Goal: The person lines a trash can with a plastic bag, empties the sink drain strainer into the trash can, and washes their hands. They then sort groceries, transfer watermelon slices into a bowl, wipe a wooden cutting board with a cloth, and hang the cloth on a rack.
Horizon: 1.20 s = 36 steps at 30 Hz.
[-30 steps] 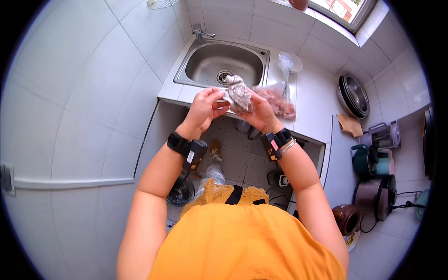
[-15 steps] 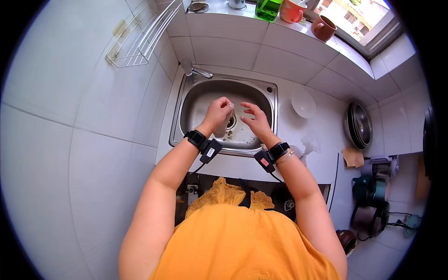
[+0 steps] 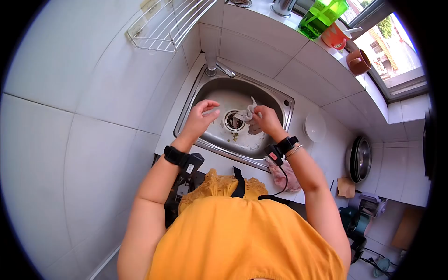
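Note:
A crumpled grey-white cloth (image 3: 252,112) hangs over the sink from my right hand (image 3: 269,121), whose fingers are pinched on it. My left hand (image 3: 200,120) is above the left part of the sink, fingers apart and holding nothing. Below them is the stainless steel sink (image 3: 205,132), with a drain (image 3: 231,122) in its floor, partly covered by the cloth. Small green and pale scraps (image 3: 234,136) lie near the drain. The faucet (image 3: 218,67) stands at the sink's back left corner.
A white bowl (image 3: 315,128) sits right of the sink, and a pinkish crumpled bag or cloth (image 3: 285,177) lies at the counter's front. Metal basins (image 3: 359,159) lean on the right wall. A green bottle (image 3: 321,18) and mugs (image 3: 358,62) line the sill; a wire rack (image 3: 161,32) hangs left.
The cloth has passed from my left hand to my right. My left hand has opened and moved left. The view has turned, showing more of the pinkish item by my right forearm.

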{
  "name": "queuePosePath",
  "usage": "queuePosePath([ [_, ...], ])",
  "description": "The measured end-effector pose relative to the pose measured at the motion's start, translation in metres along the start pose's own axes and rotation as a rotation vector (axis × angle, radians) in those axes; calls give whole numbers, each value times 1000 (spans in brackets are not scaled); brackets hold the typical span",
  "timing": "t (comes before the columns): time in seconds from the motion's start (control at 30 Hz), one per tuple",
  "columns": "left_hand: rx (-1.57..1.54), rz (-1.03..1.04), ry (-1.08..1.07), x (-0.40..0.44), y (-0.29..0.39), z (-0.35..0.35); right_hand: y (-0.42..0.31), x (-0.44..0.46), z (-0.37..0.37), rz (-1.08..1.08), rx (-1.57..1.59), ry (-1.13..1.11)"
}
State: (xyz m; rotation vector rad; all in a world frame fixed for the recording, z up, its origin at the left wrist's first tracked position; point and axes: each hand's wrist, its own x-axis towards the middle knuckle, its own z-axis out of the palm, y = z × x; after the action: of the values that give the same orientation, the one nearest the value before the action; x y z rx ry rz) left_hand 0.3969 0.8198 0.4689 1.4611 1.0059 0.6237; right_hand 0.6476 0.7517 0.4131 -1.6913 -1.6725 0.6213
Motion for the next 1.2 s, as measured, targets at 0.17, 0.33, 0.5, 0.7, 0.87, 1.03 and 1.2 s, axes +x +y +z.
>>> queuePosePath([
  [0.17,54,-137,62,-51,-2,-25,-43,16,-52,-189,150,135],
  [0.33,26,-181,109,-79,6,-35,-92,34,-106,-298,192,81],
  [0.5,2,-130,138,-93,-4,-43,-159,66,-155,-375,-63,261],
  [0.7,-20,-129,148,-108,-14,-47,-209,163,-190,-274,195,245],
  [0.87,-83,-195,120,-117,-20,-48,-264,222,-169,-108,1010,-290],
  [1.03,-102,-173,109,-119,-32,-48,-230,210,-122,-220,648,1],
  [1.2,-168,-232,13,-94,-77,-59,-222,98,-82,-689,122,553],
])
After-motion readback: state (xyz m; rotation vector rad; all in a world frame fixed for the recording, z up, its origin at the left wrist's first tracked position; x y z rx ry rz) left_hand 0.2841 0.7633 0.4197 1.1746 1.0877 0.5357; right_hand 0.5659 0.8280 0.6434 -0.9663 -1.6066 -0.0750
